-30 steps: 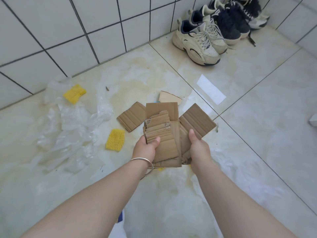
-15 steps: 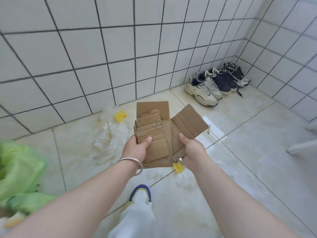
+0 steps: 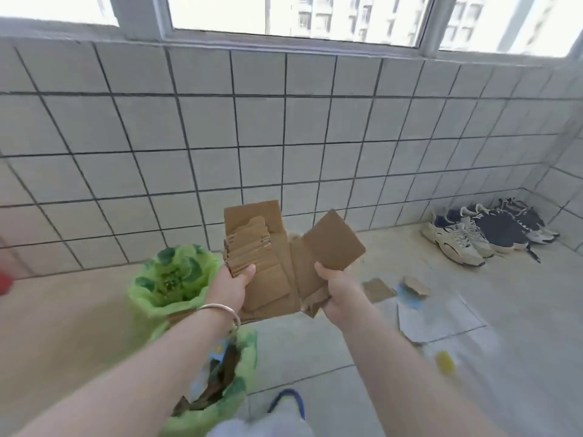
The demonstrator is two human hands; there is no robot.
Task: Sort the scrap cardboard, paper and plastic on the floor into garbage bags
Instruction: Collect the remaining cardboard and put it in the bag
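I see view swung up since a second ago: green garbage bags [image 3: 172, 279] now at 9 o'clock of cardboard stack [image 3: 268, 263], so drop looks near. Left hand [image 3: 230, 287] and right hand [image 3: 336, 287] both clamp stack, thumbs on top, forearms extended forward. Paper scraps [image 3: 438, 313] remain on floor at 3 o'clock.

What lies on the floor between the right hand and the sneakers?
In the head view: two cardboard scraps and white paper sheets, between right hand and sneakers.
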